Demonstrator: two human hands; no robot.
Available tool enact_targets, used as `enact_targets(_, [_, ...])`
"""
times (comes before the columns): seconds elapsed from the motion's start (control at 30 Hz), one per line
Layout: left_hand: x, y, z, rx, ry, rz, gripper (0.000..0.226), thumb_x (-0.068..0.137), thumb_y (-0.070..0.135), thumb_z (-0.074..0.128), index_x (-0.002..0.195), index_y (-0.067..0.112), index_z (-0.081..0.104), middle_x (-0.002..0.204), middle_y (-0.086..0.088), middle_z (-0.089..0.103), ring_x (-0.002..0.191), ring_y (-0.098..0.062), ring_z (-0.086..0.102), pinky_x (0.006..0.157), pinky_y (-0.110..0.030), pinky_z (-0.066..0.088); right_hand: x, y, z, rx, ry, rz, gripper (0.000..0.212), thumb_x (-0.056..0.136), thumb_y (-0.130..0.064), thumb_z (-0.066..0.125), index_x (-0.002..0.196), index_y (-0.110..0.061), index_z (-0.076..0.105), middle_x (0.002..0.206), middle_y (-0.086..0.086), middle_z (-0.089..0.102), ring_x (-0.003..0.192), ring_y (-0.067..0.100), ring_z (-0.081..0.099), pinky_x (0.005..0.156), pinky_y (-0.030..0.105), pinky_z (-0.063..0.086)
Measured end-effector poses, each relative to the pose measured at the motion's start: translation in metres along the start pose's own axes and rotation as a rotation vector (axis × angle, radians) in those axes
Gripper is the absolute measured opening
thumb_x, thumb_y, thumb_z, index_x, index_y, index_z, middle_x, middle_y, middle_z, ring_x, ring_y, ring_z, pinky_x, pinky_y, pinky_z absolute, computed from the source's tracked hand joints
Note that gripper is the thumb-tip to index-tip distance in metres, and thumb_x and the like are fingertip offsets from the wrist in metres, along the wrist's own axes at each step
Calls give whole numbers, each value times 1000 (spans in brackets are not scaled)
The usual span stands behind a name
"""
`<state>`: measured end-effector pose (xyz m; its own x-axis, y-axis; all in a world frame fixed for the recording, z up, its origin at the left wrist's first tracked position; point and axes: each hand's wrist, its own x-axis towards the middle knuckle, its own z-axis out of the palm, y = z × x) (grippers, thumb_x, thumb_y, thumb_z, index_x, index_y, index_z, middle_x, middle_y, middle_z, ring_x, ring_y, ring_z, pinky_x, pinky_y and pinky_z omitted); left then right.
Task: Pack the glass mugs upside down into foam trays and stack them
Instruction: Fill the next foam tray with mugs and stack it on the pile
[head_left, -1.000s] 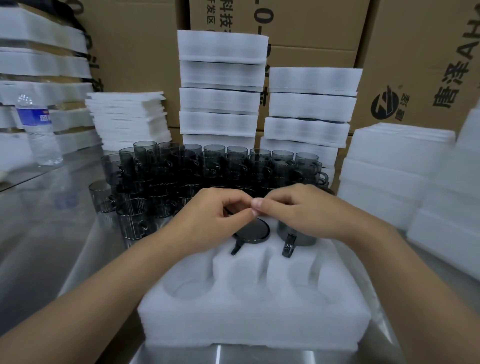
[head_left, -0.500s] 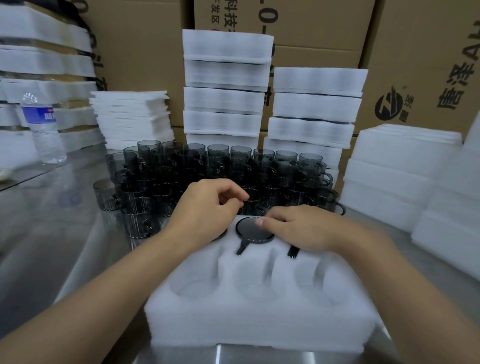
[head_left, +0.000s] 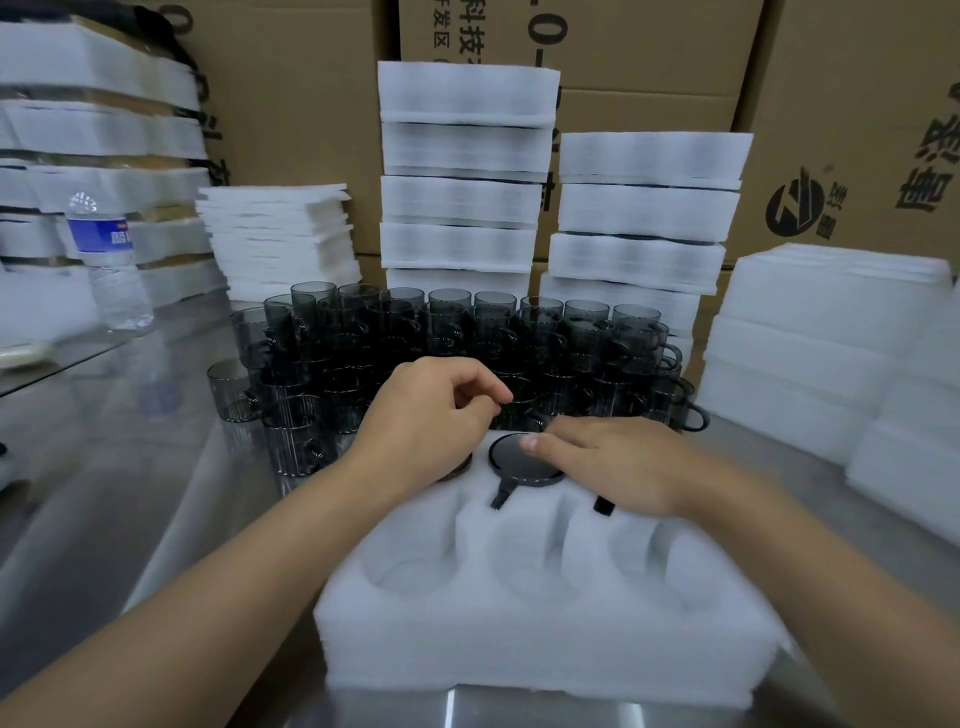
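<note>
A white foam tray (head_left: 545, 639) with round pockets lies in front of me on the steel table. An upside-down smoky glass mug (head_left: 511, 462) sits in the middle pocket of its back row. My right hand (head_left: 618, 462) lies flat over the back right pocket, thumb on the middle mug's base. Only a dark mug handle (head_left: 602, 505) shows beneath it. My left hand (head_left: 426, 421) hovers over the back left pocket, fingers curled, fingertips at the rim of a loose mug. Whether it grips that mug is unclear. The three front pockets hold nothing. Several loose mugs (head_left: 447, 332) stand upright behind the tray.
Two stacks of foam trays (head_left: 462, 197) (head_left: 644, 208) rise behind the mugs against cardboard boxes (head_left: 649, 47). More foam (head_left: 810, 338) is piled on the right, thin foam sheets (head_left: 280, 239) at back left. A water bottle (head_left: 111, 260) stands far left.
My hands, which met fingertip to fingertip above the tray, have parted. The right hand dropped flat onto the back right mug; the left hand shifted toward the loose mugs.
</note>
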<state>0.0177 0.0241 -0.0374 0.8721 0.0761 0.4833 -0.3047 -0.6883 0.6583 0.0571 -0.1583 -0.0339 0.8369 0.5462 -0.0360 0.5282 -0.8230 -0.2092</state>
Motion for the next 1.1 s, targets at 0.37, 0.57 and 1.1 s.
enact_targets(0.37, [18,-28,-51,910,-68,-334,20,81,39,66,89,20,63,92,3,57,85,-23,57,63,-31,41,0,5,5,27,63,-8,59,84,-75,17,91,-28,54,87,-13,58,84,3,51,74,27,38])
enact_targets(0.57, [20,-38,-62,960,-224,-512,23,82,31,68,71,13,57,73,0,59,66,-20,55,51,-25,34,-2,7,5,37,79,-13,60,82,-75,18,91,-28,54,84,-12,58,82,2,51,71,25,38])
enact_targets(1.1, [17,-27,-54,874,26,-319,6,81,11,58,84,16,56,77,-1,57,71,-25,54,51,-24,29,-2,6,6,53,97,-7,56,85,-73,21,96,-31,57,90,-13,61,88,6,54,73,25,40])
